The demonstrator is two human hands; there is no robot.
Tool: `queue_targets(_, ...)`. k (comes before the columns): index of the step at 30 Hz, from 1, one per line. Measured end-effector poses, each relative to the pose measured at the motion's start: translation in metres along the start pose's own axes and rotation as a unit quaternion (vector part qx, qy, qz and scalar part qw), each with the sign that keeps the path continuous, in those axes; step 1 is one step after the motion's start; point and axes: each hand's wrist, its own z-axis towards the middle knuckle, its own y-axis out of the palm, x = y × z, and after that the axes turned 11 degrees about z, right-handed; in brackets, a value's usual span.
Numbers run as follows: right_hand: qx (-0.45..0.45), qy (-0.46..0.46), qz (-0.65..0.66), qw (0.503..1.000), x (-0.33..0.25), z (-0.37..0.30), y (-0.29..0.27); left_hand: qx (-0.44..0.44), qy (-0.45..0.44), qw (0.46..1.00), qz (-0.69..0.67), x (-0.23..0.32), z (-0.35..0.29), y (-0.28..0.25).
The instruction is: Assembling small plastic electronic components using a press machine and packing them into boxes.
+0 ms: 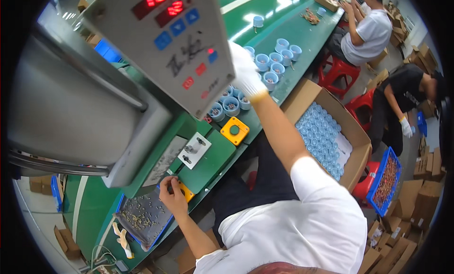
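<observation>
My left hand (173, 196) is bare, its fingers curled together by a yellow button box (187, 191) at the machine's front edge. Whatever its fingertips may hold is too small to make out. Beside it lies a blue-rimmed tray (166, 223) with many small brass-coloured parts. My right hand (247, 74), in a white glove, reaches forward among light blue plastic cups (231, 105). The control panel (189, 51) covers its fingers. Between my hands sit a metal fixture plate (194, 150) and a second yellow box with a green button (234, 130).
A large machine housing (71, 103) fills the left. On my right stands a cardboard box (347, 172) packed with blue cups. A blue crate (387, 181) of small reddish parts sits beyond. Two people work at right, near red stools (336, 75). A white glove (123, 241) lies at lower left.
</observation>
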Motion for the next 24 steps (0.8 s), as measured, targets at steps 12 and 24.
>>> queue_targets(12,-0.301,-0.033,-0.346,0.888,0.093,0.056,0.015,0.004,-0.015,1.000,-0.026,-0.006,-0.006,-0.002)
queue_targets(24,0.098,0.096,-0.379,0.915,0.201,-0.055,-0.287,0.016,-0.006,1.000,-0.005,0.000,0.000,0.004)
